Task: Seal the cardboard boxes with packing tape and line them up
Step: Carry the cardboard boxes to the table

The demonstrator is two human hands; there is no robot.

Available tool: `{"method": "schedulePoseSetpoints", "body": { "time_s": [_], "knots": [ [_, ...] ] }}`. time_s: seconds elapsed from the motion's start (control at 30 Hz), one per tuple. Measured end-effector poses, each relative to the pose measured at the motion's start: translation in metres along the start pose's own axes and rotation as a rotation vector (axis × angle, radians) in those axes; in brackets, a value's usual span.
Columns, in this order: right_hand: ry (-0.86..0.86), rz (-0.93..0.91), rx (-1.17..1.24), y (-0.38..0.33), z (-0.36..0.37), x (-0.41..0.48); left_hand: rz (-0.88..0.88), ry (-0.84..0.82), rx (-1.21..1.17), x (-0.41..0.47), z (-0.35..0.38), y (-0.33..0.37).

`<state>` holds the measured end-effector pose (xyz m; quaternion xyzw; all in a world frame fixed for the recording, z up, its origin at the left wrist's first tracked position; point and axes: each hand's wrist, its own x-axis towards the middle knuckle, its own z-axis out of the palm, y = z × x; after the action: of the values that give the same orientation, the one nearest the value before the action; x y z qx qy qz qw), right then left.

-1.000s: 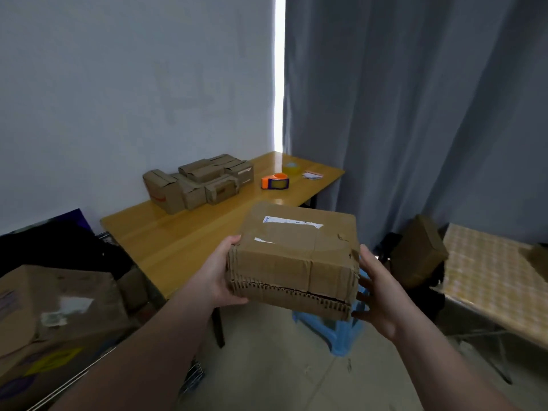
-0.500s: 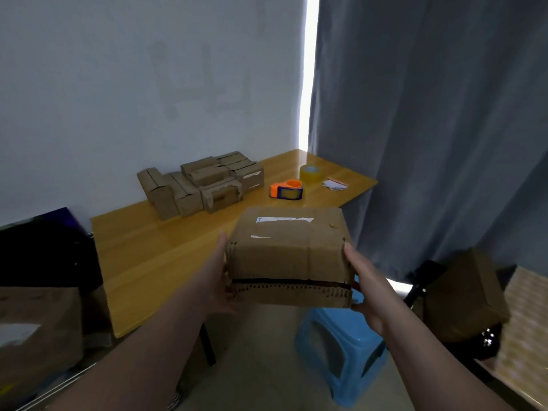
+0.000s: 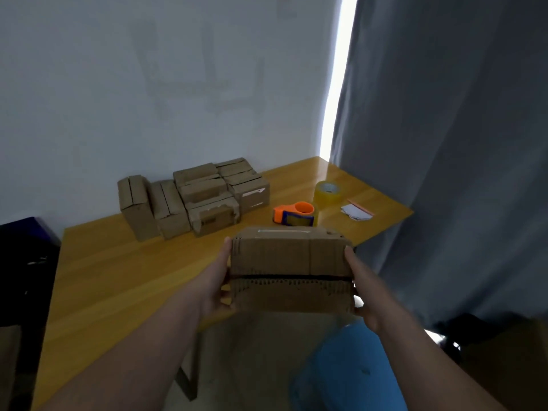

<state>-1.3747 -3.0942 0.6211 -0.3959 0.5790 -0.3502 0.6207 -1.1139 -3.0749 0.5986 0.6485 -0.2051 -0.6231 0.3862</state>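
Gripping the cardboard box (image 3: 290,262) between them, left hand (image 3: 216,292) and right hand (image 3: 365,298) curl round its sides

Both my forearms reach forward. My left hand (image 3: 215,292) and right hand (image 3: 367,298) grip opposite ends of the cardboard box (image 3: 290,262), thumbs pointing up.
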Motion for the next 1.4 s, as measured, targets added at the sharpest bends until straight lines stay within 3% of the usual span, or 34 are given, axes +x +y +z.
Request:
{"method": "schedulePoseSetpoints", "body": {
  "time_s": [0.2, 0.57, 0.73, 0.9, 1.0, 1.07, 1.13, 1.27, 1.4],
  "knots": [
    [-0.052, 0.019, -0.132, -0.015, -0.006, 0.090, 0.003, 0.177, 0.111, 0.030, 0.016, 0.016],
    [-0.285, 0.060, -0.246, -0.032, 0.017, 0.201, -0.077, 0.441, 0.056, 0.058, 0.021, 0.026],
    [-0.257, 0.041, -0.314, -0.035, 0.044, 0.233, -0.069, 0.531, 0.175, 0.087, 0.010, 0.039],
    [-0.202, 0.061, -0.382, -0.037, 0.073, 0.264, -0.017, 0.512, 0.398, 0.126, -0.010, 0.046],
    [-0.189, 0.077, -0.379, -0.042, 0.090, 0.281, 0.027, 0.510, 0.399, 0.147, -0.025, 0.057],
    [-0.168, 0.057, -0.395, -0.045, 0.099, 0.296, 0.132, 0.590, 0.544, 0.162, -0.035, 0.065],
    [-0.136, 0.040, -0.433, -0.049, 0.104, 0.310, 0.308, 0.656, 0.873, 0.174, -0.039, 0.074],
    [0.028, 0.026, -0.432, -0.051, 0.106, 0.337, 0.399, 0.433, 1.396, 0.187, -0.033, 0.086],
    [0.134, -0.076, -0.679, -0.046, 0.098, 0.364, 0.317, 0.280, 1.605, 0.196, -0.021, 0.091]
  ]
}}
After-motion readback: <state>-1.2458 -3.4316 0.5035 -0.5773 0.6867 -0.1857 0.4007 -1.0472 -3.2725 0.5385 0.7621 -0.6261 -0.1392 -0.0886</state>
